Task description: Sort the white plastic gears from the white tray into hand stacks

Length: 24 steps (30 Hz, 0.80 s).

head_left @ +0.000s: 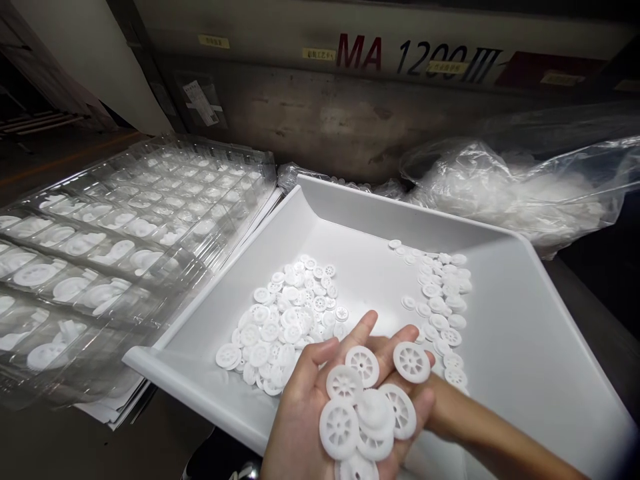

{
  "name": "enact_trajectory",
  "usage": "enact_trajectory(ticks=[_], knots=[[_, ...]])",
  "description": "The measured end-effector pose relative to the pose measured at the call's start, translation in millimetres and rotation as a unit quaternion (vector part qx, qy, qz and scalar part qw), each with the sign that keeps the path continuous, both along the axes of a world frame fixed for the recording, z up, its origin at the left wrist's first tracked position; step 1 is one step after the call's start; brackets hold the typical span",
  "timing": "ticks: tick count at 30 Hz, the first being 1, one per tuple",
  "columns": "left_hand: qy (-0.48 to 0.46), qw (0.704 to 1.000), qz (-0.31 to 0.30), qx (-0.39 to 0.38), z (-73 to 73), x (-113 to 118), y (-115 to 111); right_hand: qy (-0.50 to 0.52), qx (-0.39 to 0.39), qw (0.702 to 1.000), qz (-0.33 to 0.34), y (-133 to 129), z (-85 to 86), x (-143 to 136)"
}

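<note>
My left hand [300, 420] is turned palm up, fingers slightly curled, above the near part of a white plastic scoop tray [360, 233]. Several white plastic gears [340, 427] with spoked centres lie in its palm and on its fingers. My right hand [440, 407] comes in from the right behind the left one; only its wrist and forearm show well, and its fingers are hidden. Inside the tray, a heap of small white gears [270, 333] lies on the left and a loose band of white gears [440, 303] on the right.
Left of the tray, clear compartment trays [135, 220] filled with white parts stand stacked on paper sheets [107, 407]. A clear plastic bag [510, 193] of white parts lies behind at the right. A machine panel [310, 113] closes off the back.
</note>
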<state>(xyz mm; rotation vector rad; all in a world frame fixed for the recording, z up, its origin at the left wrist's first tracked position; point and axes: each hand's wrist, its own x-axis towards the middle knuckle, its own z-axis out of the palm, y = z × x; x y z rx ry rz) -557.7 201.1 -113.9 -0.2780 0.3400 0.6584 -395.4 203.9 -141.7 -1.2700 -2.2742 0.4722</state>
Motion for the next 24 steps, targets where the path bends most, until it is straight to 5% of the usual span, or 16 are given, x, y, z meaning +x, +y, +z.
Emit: enact_trajectory(ticks=[3, 8, 18, 24], knots=[[-0.006, 0.999, 0.022, -0.024, 2.4, 0.5, -0.8, 0.076, -0.114, 0.989, -0.052, 17.0, 12.7, 19.0], [0.019, 0.999, 0.02, -0.04, 7.7, 1.1, 0.3, 0.117, -0.129, 0.977, -0.125, 23.8, 28.4, 42.5], [0.025, 0.999, 0.017, -0.026, 6.2, 7.2, 3.7, 0.036, 0.009, 0.999, -0.039, -10.3, 35.0, 11.5], [0.032, 0.999, 0.015, -0.02, 0.9, 6.1, 2.1, 0.032, -0.028, 0.999, -0.028, -27.2, 46.2, -4.3]])
